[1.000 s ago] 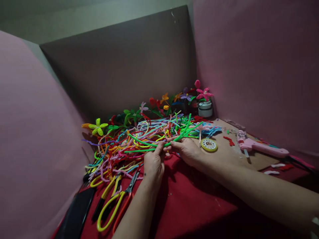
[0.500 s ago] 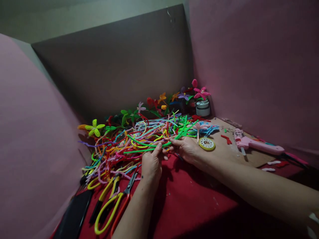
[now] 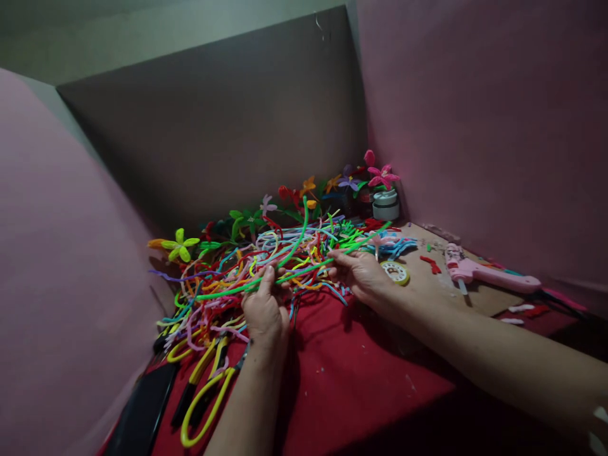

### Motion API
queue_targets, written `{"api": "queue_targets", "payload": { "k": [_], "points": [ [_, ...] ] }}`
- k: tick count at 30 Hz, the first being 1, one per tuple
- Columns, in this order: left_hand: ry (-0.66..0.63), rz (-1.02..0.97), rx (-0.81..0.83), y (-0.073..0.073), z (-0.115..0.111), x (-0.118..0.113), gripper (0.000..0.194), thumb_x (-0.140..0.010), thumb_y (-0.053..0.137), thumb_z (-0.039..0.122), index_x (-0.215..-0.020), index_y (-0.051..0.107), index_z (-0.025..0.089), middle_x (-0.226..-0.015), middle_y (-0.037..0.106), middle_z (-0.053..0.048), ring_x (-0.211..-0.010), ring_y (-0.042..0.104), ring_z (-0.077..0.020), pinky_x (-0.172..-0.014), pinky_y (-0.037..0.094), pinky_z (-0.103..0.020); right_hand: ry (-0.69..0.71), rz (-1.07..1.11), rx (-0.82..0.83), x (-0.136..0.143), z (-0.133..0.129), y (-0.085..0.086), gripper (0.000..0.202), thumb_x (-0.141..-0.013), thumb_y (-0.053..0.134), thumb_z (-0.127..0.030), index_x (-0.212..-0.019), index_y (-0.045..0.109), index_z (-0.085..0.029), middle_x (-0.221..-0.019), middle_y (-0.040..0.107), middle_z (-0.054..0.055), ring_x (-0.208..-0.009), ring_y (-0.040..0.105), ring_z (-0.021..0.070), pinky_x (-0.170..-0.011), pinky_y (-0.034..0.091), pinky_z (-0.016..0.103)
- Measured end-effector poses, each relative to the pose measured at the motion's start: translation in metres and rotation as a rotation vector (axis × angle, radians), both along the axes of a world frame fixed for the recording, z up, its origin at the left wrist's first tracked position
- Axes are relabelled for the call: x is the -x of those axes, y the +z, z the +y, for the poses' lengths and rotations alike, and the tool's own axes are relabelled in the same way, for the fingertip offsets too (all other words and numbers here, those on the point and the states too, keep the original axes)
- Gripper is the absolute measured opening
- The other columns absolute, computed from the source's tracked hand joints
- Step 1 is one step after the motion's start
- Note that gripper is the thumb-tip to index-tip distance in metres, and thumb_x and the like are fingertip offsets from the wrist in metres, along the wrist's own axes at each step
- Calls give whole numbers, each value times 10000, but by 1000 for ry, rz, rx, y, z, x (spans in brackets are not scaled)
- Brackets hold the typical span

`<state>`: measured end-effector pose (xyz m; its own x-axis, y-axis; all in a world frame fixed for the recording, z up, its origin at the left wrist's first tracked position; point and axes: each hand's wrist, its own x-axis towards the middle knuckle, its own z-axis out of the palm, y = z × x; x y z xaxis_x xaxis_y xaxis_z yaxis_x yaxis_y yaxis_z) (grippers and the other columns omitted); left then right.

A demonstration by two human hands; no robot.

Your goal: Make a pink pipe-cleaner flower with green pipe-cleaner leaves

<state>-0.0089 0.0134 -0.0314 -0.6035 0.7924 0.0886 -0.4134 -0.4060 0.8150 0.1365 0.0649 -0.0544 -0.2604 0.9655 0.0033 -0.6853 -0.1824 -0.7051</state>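
My left hand [image 3: 266,310] pinches green pipe cleaners [image 3: 303,235] between thumb and fingers. One of them curves upward from that grip, and a green end sticks out to the left. With thumb and forefinger, my right hand [image 3: 361,275] grips a long green pipe cleaner [image 3: 311,270] that slants up to the right and runs back toward my left hand. Beneath and behind both hands lies a tangled heap of many-coloured pipe cleaners [image 3: 223,278]. A bunch of green pipe cleaners [image 3: 349,233] lies just beyond my right hand.
Yellow-handled scissors [image 3: 209,411], pliers [image 3: 202,367] and a black flat object [image 3: 142,405] lie at left. Right of my hands are a yellow-rimmed round disc [image 3: 396,273] and a pink glue gun [image 3: 498,278] on a board. Pipe-cleaner flowers [image 3: 179,246] line the back.
My left hand has moved left, away from my right hand. The green pipe cleaners have spread apart; one now curves upward from the left hand, another stretches between both hands.
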Motion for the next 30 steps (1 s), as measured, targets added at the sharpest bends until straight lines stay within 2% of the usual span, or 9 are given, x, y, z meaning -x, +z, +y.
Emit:
{"api": "queue_targets", "payload": {
  "k": [4, 8, 11, 14, 19, 24, 27, 30],
  "points": [
    [36, -29, -5, 5, 0, 14, 144, -631, 632, 213, -747, 629, 126, -555, 609, 15, -399, 493, -67, -371, 352, -180, -99, 131, -65, -13, 2, 19, 40, -735, 605, -163, -735, 603, -123, -571, 642, 19, -450, 587, 101, -481, 503, 217],
    [-11, 55, 29, -1, 0, 9, 198, -597, 674, 218, -751, 633, 102, -592, 632, -11, -421, 510, -60, -391, 365, -166, -110, 183, -176, -18, 0, 28, 35, -756, 591, -173, -759, 609, -142, -668, 673, 30, -582, 639, 128, -604, 532, 269],
    [-67, 175, 40, -7, -1, -3, 278, -587, 701, 260, -801, 645, 92, -609, 645, -29, -439, 530, -82, -387, 369, -179, -44, 148, -237, -11, -5, 22, 84, -728, 627, -182, -802, 610, -148, -718, 680, 37, -602, 648, 146, -633, 535, 310],
    [-107, 319, 55, -11, -5, -15, 313, -619, 688, 312, -836, 646, 90, -550, 629, -22, -408, 522, -97, -387, 384, -201, 41, 86, -220, 0, -10, 10, 168, -682, 670, -190, -829, 608, -137, -714, 678, 49, -570, 643, 153, -586, 533, 311],
    [-169, 464, 48, -11, -12, -28, 275, -672, 651, 318, -855, 631, 114, -492, 602, 2, -407, 535, -113, -424, 424, -222, 14, -14, -161, 9, -16, 0, 204, -635, 705, -214, -784, 624, -100, -641, 656, 54, -524, 615, 131, -488, 497, 233],
    [-169, 564, 56, -10, -15, -33, 215, -682, 642, 286, -845, 630, 145, -574, 638, -9, -456, 566, -126, -441, 443, -227, 42, 11, -169, 10, -14, 0, 207, -602, 703, -211, -750, 602, -109, -595, 635, 32, -524, 604, 145, -505, 497, 263],
    [-178, 662, 34, -13, -16, -32, 194, -697, 630, 264, -865, 645, 169, -667, 663, -29, -505, 580, -124, -475, 449, -221, -8, -104, -185, 9, -13, 1, 153, -630, 652, -205, -738, 576, -128, -560, 610, 2, -491, 573, 122, -480, 469, 241],
    [-190, 729, 14, -19, -15, -31, 199, -669, 658, 243, -859, 671, 188, -623, 644, -26, -480, 555, -116, -464, 425, -210, -129, -300, -280, 7, -14, 2, 78, -672, 579, -192, -738, 567, -153, -543, 576, -27, -480, 526, 95, -466, 415, 204]
  ]
}}
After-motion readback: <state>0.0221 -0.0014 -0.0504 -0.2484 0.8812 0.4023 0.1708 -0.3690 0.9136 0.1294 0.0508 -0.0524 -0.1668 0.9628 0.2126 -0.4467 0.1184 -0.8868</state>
